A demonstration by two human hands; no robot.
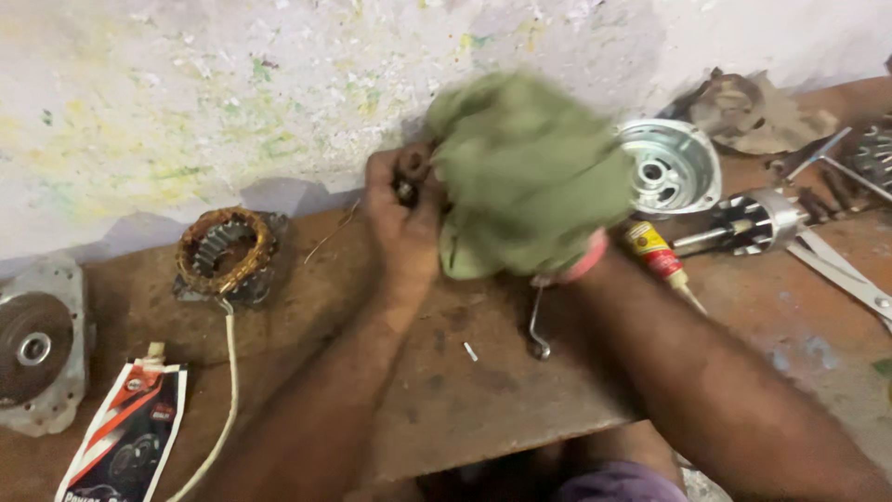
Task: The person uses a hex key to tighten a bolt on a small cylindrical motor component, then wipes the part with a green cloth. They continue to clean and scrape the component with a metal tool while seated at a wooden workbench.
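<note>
Forearms fill the bottom edge, both reaching up over a rusty brown bench (465,400).

Left to right:
- Round grey housing (37,344) with a dark disc, far left edge.
- Red-and-black sachet (125,437) lying flat just right of it.
- Stator (225,249) with copper windings, near the wall; white lead (228,372) trails off it toward the camera.
- Left hand (400,218): fingers curled tight round a small dark part (409,172), held above the bench near the wall. Too blurred to say what kind of part.
- Right hand: buried inside a green rag (530,172), pressed against that part. Fingers hidden, so I cannot tell their state; they seem bunched in the cloth. Rag is motion-blurred.
- Bent metal hook (537,330) and a tiny white bit on the bench below the rag.
- Yellow-and-red tube (655,253), then a silver end bell (669,167), rotor (757,221) on its shaft, loose tools far right.

Step in hand, as I read it: wiping the part clean with the rag. Next move likely calls for a firm left grip while turning the part, so the cloth reaches the uncleaned faces.
</note>
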